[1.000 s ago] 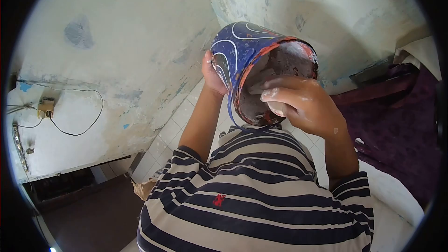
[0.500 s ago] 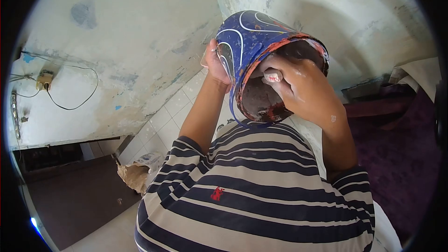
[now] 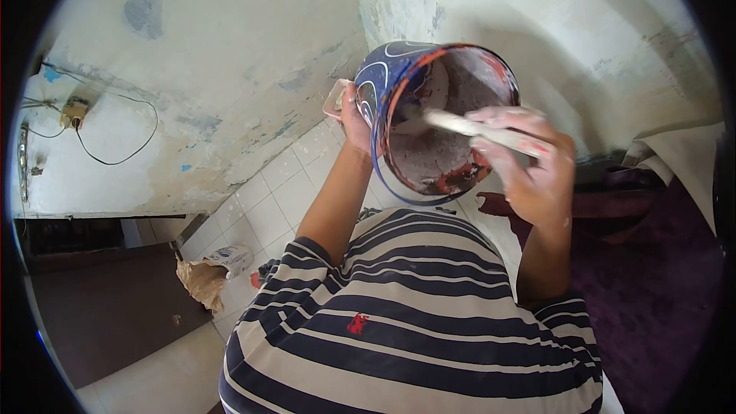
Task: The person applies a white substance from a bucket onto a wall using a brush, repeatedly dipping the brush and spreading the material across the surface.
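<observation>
A blue bucket (image 3: 373,77) with white curved lines is tipped over on its side, its mouth facing me. Dried paint in red and grey crusts its rim and inner wall. My left hand (image 3: 357,124) is closed against the bucket's left side, bearing it up. A pinkish loop (image 3: 333,100) pokes out beside that hand. In my right hand (image 3: 533,165), fingers wrapped round it, is a pale stick-like handle (image 3: 460,123) with red marks. Its far end reaches into the bucket's mouth and is blurred, so I cannot tell what kind of tool it is.
Patchy, scraped walls (image 3: 253,38) meet in a corner ahead. A socket with wires (image 3: 74,113) is on the left wall. Below lie white floor tiles (image 3: 268,218), a torn paper bag (image 3: 203,282) and a dark brown panel (image 3: 115,314). Purple cloth (image 3: 636,284) covers something at right.
My right hand has drawn back out of the bucket to the right, bringing the pale handle into view. The bucket's mouth has turned more towards me and sits slightly further left.
</observation>
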The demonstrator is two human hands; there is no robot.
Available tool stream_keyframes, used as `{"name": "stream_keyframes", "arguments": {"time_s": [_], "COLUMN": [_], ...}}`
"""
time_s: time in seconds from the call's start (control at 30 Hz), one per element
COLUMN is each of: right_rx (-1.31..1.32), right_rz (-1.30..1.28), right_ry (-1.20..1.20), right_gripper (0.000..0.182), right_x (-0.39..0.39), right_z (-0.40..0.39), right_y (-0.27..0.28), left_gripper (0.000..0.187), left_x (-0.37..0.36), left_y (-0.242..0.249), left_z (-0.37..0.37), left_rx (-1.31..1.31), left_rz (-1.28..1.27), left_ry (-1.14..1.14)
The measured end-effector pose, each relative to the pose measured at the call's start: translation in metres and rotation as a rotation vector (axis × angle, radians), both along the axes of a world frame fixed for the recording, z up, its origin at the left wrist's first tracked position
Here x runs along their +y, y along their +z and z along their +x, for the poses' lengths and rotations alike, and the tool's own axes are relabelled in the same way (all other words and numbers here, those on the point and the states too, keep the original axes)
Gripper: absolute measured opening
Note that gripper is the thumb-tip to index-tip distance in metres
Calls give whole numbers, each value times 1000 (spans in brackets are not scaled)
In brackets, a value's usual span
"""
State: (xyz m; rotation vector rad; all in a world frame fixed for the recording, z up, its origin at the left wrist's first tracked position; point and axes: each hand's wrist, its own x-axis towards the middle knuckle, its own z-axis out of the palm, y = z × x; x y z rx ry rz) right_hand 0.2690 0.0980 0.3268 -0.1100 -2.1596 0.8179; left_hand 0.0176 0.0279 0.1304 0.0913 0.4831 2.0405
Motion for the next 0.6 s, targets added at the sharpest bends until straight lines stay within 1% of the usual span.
{"name": "stream_keyframes", "arguments": {"time_s": [0.03, 0.07, 0.1, 0.13, 0.17, 0.2, 0.23, 0.27, 0.3, 0.33, 0.37, 0.4, 0.43, 0.5, 0.53, 0.57, 0.6], "right_rx": [1, 122, 243, 267, 270, 350, 429, 421, 420, 479, 538, 584, 588, 628, 641, 637, 631], "right_rz": [5, -169, -342, -403, -392, -587, -782, -859, -851, -988, -1127, -1243, -1243, -1288, -1284, -1211, -1139], "right_ry": [5, -19, -42, -41, -37, -38, -38, -68, -65, -23, 19, 44, 39, 22, 18, -2, -23], "right_gripper": [24, 23, 23, 25, 25, 26, 26, 26, 26, 26, 25, 24, 24, 24, 24, 25, 26], "right_x": [3, 3, 6, 13, 14, 14, 14, 16, 16, 14, 14, 18, 18, 17, 16, 13, 11], "right_z": [6, 11, 16, 22, 24, 27, 30, 37, 40, 42, 43, 47, 49, 47, 45, 43, 40], "right_y": [-2, -8, -16, -28, -35, -40, -47, -57, -63, -66, -73, -86, -93, -94, -92, -87, -82], "left_gripper": [68, 68, 68, 65, 63, 66, 66, 68, 69, 73, 73, 73, 73, 74, 73, 73, 74], "left_x": [0, -7, -10, -10, -8, -5, -5, -7, -9, -11, -12, -14, -17, -18, -18, -18, -14], "left_y": [0, 35, 36, 35, 33, 31, 28, 26, 22, 17, 16, 16, 17, 19, 16, 16, 18], "left_z": [3, 22, 29, 34, 39, 43, 49, 56, 62, 65, 69, 72, 72, 66, 60, 55, 48], "left_rx": [-12, 79, 80, -8, -94, -165, -162, -141, -124, -158, -160, -144, -124, -108, -138, -170, -134], "left_rz": [-3, -17, -8, 184, 376, 550, 561, 500, 436, 379, 383, 262, 139, 121, 219, 316, 290], "left_ry": [19, 20, 25, -98, -224, -317, -317, -290, -263, -247, -247, -212, -179, -195, -237, -280, -249]}}
